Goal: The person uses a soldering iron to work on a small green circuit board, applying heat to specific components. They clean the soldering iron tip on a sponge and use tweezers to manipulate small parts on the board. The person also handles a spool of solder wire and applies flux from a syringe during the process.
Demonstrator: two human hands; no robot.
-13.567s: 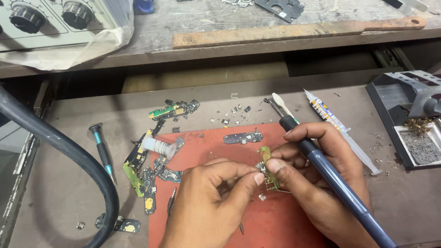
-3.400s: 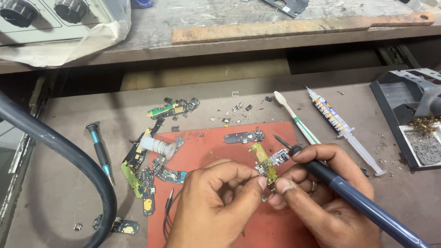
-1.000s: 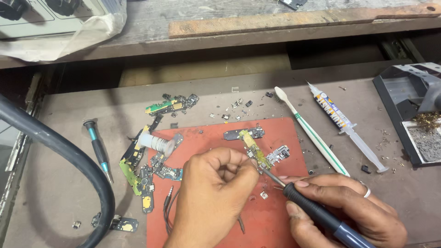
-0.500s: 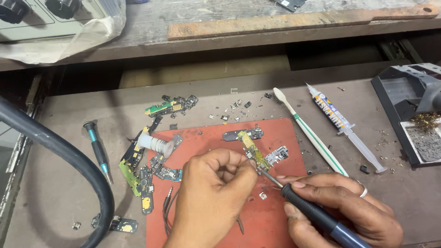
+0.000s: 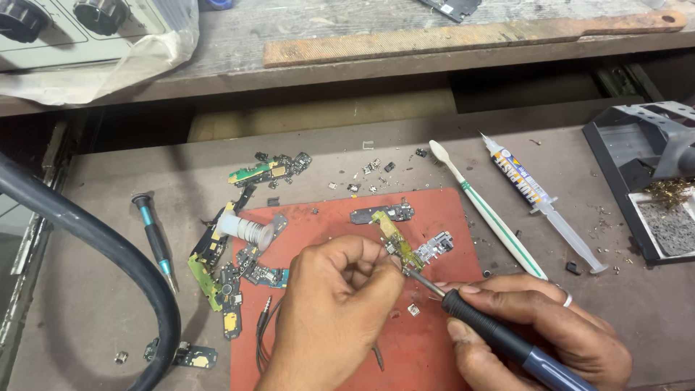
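My left hand (image 5: 337, 308) pinches a narrow yellow-green circuit strip (image 5: 394, 237) and holds it down on the red work mat (image 5: 434, 340). In my right hand (image 5: 539, 329) lies a soldering iron (image 5: 507, 340) with a black and blue handle. Its metal tip touches the lower end of the strip, right by my left fingertips. A small grey metal part (image 5: 434, 247) lies just right of the strip.
Left of the mat lie several small circuit boards (image 5: 217, 271), a white solder spool (image 5: 245, 230) and a teal screwdriver (image 5: 153, 239). A toothbrush (image 5: 485, 210) and a paste syringe (image 5: 539, 199) lie to the right, an iron stand (image 5: 651, 188) at far right, a thick black hose (image 5: 94, 246) at left.
My right hand has lowered and brought the iron's tip onto the strip, which my left hand now presses on the mat. Over the last second both hands stay almost still.
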